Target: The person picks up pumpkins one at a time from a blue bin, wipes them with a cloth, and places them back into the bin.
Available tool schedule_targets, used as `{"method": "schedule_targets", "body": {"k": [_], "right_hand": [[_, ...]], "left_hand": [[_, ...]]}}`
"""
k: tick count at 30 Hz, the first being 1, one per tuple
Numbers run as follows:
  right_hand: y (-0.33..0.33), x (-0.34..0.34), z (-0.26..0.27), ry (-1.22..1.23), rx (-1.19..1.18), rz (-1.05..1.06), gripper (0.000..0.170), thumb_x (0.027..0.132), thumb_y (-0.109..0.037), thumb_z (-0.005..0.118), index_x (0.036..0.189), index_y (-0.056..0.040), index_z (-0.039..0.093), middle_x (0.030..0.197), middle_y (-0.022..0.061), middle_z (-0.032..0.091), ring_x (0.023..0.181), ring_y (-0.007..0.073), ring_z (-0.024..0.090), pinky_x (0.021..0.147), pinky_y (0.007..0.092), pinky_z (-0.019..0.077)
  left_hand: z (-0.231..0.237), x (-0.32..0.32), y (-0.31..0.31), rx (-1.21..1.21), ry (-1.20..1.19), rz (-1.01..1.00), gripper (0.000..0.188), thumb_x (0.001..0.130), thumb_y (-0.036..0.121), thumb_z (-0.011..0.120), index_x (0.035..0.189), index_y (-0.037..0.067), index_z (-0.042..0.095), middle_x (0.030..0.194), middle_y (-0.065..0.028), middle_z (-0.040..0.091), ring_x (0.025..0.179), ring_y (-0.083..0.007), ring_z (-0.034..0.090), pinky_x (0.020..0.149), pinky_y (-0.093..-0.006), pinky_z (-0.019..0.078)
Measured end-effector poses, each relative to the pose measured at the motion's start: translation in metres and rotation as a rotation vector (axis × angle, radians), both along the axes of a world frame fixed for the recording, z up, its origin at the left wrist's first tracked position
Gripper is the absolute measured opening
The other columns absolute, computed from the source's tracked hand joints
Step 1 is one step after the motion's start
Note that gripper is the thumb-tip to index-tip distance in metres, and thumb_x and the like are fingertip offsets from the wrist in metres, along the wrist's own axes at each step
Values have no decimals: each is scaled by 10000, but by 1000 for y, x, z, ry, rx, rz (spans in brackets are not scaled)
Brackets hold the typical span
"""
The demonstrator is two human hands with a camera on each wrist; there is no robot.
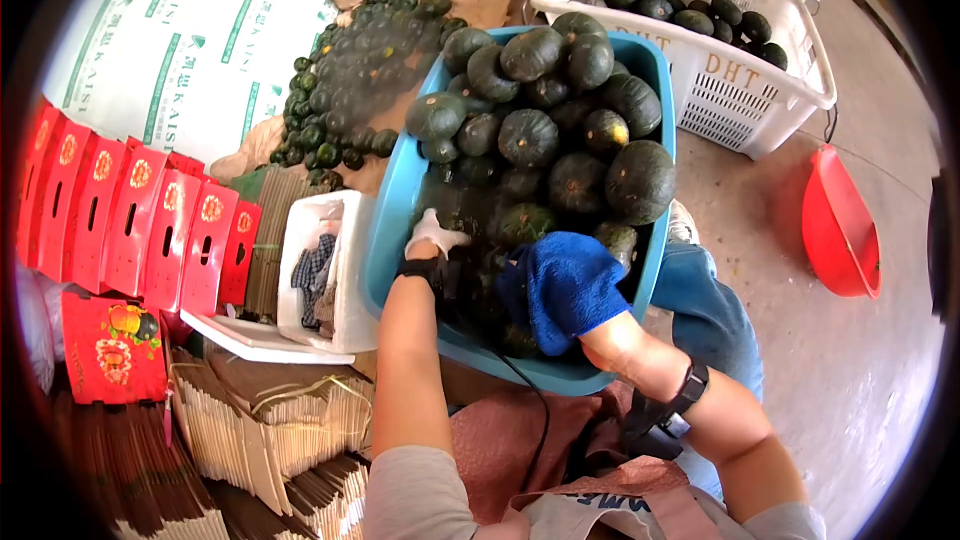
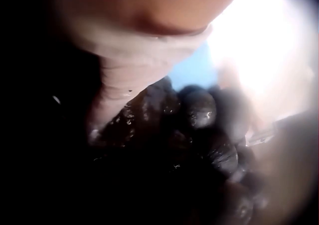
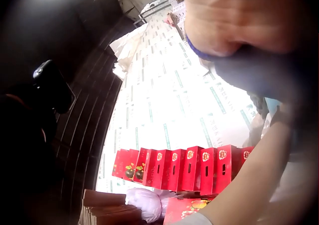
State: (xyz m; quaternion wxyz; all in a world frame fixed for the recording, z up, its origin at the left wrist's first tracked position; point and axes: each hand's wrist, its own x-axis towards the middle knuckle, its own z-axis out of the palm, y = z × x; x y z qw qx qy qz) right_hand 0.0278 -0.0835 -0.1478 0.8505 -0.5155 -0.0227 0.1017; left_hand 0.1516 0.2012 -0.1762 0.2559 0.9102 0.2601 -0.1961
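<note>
Dark green pumpkins (image 1: pixel 528 137) fill a blue tub (image 1: pixel 660 75) in front of me, heaped at its far side. My left hand (image 1: pixel 436 232), in a whitish glove, reaches into the tub's near left part with its thumb out to the right. In the left wrist view the gloved thumb (image 2: pixel 117 93) lies against a wet, dark pumpkin (image 2: pixel 152 103); the other fingers are hidden, so I cannot tell whether they curl round it. My right hand (image 1: pixel 612 343) holds a bunched blue cloth (image 1: pixel 567 285) over the pumpkins at the near right. The cloth covers its fingers.
White crates (image 1: pixel 700 90) of pumpkins stand at the back right, and a red basin (image 1: pixel 838 225) on the floor. Beyond the tub's left side lies a pumpkin pile (image 1: pixel 360 70). To the left are a foam box (image 1: pixel 345 270), red cartons (image 1: pixel 130 210) and stacked cardboard (image 1: pixel 240 430).
</note>
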Motion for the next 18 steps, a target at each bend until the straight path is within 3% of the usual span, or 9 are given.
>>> {"method": "schedule_targets", "body": {"k": [1, 2, 4, 8, 10, 14, 16, 17, 18], "right_hand": [[-26, 3, 107, 107, -225, 198, 152, 958, -195, 576, 1064, -86, 590, 1035, 1, 595, 964, 86, 538, 857, 257, 453], [-25, 18, 86, -584, -482, 105, 86, 908, -141, 593, 966, -83, 620, 906, 25, 594, 856, 111, 566, 793, 271, 453], [-12, 28, 131, -681, -1386, 246, 30, 785, -68, 616, 803, -91, 622, 727, 40, 527, 689, 136, 554, 708, 292, 419], [4, 40, 132, -953, -1689, -95, 86, 651, -96, 595, 655, -10, 596, 539, 158, 497, 511, 272, 567, 421, 415, 377], [23, 45, 119, -861, -2206, -777, 82, 647, -113, 587, 644, -32, 601, 487, 123, 451, 512, 237, 561, 421, 419, 354], [7, 44, 137, -941, -1230, -408, 102, 725, -156, 585, 723, -82, 655, 743, 142, 616, 676, 324, 620, 566, 471, 439], [21, 44, 111, -1061, -1272, -409, 157, 713, -207, 595, 700, -51, 612, 688, 167, 582, 656, 348, 585, 548, 444, 431], [21, 44, 108, -1040, -1269, -413, 167, 723, -217, 591, 719, -54, 625, 731, 162, 607, 701, 346, 607, 562, 441, 450], [20, 44, 108, -1021, -1264, -415, 179, 732, -228, 588, 739, -56, 638, 773, 156, 631, 745, 343, 629, 577, 437, 470]], "left_hand": [[-11, 0, 0, 22, -70, -59, 932, 589, 215, 850, 1380, 18, 398, 1294, -202, 558, 1213, -331, 529, 998, -390, 442], [7, -1, -15, 44, -37, -89, 850, 570, 187, 855, 1302, 27, 455, 1239, -192, 590, 1177, -336, 551, 982, -388, 452], [-2, -3, -8, 48, -148, -150, 813, 551, 170, 856, 1259, 48, 477, 1208, -188, 601, 1160, -337, 558, 973, -383, 455], [36, -16, -15, -107, -443, -179, 977, 516, 129, 877, 1337, 55, 352, 1167, -212, 595, 1113, -336, 574, 955, -377, 457], [71, -34, -38, -136, -568, -219, 992, 518, 123, 882, 1348, 62, 343, 1156, -206, 604, 1101, -328, 581, 947, -384, 461], [122, -82, -115, 101, -757, -291, 820, 707, 115, 799, 1377, 48, 332, 1116, -177, 627, 1064, -288, 596, 973, -378, 450], [121, -92, -150, -1190, -893, 128, 623, 864, 103, 658, 1390, 63, 327, 1166, -155, 596, 1088, -252, 575, 983, -364, 447], [107, -102, -150, -672, -1026, -134, 665, 863, 118, 665, 1407, 40, 292, 1310, -134, 472, 1181, -209, 493, 1028, -362, 407], [105, -105, -155, -1013, -1026, 81, 745, 790, 90, 736, 1392, 44, 300, 1293, -135, 471, 1188, -225, 481, 1028, -374, 397]]}}
